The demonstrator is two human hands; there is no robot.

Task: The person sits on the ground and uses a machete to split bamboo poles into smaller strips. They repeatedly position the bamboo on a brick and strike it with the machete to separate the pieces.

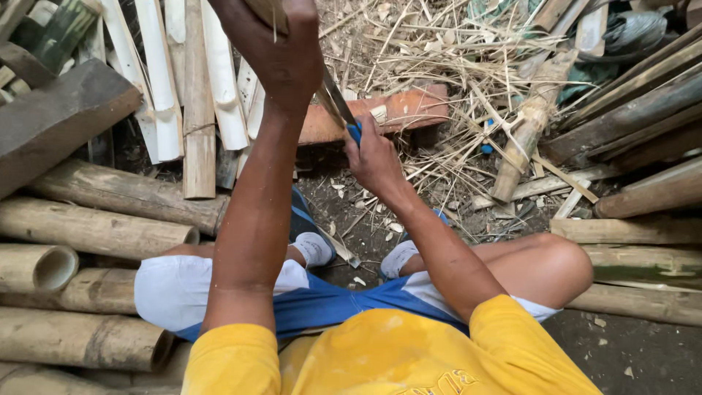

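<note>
My left hand [281, 51] is raised near the top of the view, closed around a thin bamboo strip [265, 11] that runs up out of frame. My right hand [371, 157] sits lower and to the right, gripping the blue handle of a knife [338, 102]. The metal blade slants up and left toward the strip just under my left hand. My knees and white socks lie below, with small bamboo shavings [365, 219] on the dirt between my feet.
Thick bamboo poles [88, 227] are stacked at the left, split pale strips [168, 80] at the top left. A reddish board [409, 110] lies behind the hands. Dry straw and wooden beams [636, 110] fill the right side.
</note>
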